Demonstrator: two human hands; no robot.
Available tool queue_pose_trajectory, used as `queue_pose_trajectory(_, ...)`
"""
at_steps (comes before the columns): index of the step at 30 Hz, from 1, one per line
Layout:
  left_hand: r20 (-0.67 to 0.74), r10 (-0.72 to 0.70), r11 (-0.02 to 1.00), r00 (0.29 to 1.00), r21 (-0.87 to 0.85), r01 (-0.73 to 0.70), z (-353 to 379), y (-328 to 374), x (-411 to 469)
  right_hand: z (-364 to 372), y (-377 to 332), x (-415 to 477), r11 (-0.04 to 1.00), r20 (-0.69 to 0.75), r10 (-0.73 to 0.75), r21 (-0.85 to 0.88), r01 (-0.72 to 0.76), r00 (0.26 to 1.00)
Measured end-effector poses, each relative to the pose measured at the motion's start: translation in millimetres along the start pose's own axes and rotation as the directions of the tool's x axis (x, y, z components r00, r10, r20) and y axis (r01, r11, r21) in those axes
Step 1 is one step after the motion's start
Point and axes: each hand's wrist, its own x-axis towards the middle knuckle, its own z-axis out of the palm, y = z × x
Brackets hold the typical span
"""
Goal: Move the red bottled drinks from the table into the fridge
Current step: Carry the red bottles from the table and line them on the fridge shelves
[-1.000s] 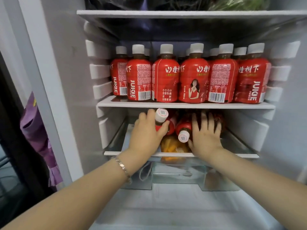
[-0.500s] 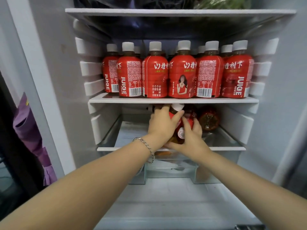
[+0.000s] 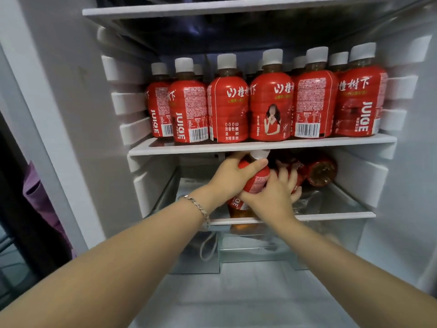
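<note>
Purple fabric (image 3: 35, 197) hangs at the far left, outside the white fridge wall (image 3: 71, 114). A silver bracelet (image 3: 198, 207) circles the wrist of the left hand (image 3: 230, 176), which is wrapped around the upper part of a tilted red juice bottle (image 3: 256, 181), thumb lying across its shoulder just below the white cap (image 3: 259, 153). The cap sits close under the front edge of the middle shelf (image 3: 260, 146). The bottle's base, showing amber drink, rests near the front rim of the lower glass shelf (image 3: 335, 216). The right hand (image 3: 274, 197) presses against the lower right side of the same bottle, fingers spread toward further red bottles lying on their sides (image 3: 319, 171) at the back of that shelf. Above, a row of upright red juice bottles (image 3: 269, 102) with white caps fills the middle shelf from left to right, several deep. A clear drawer (image 3: 260, 247) sits under the glass shelf.
</note>
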Motion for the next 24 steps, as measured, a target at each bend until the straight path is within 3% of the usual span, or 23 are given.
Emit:
queue_pose_trajectory(5, -0.095, -0.204, 0.971, 0.974, -0.146, 0.189, -11, -13, 0, 6, -20, 12, 0.981, 0.08, 0.039, -0.195, -0.023, 0.996)
queue_pose_trajectory(9, -0.089, -0.143, 0.987, 0.986, 0.057, 0.148, -12, -36, -22, 12, -25, 20, 0.967, 0.061, 0.074, -0.25, -0.057, 0.995)
queue_pose_trajectory(17, -0.133, -0.11, 0.884, 0.985, 0.44, 0.159, -45, -49, -43, 15, -24, 18, 0.916, 0.013, 0.056, -0.399, -0.047, 0.998)
queue_pose_trajectory(21, -0.235, -0.177, 0.835, 0.956, 0.479, 0.272, -59, -37, -57, 5, -38, 11, 0.817, 0.195, 0.142, -0.576, -0.004, 0.97)
queue_pose_trajectory(24, -0.283, -0.338, 0.819, 0.898, 0.382, 0.429, -72, -29, -72, 0, -44, -6, 0.818, 0.175, 0.081, -0.574, 0.035, 0.981)
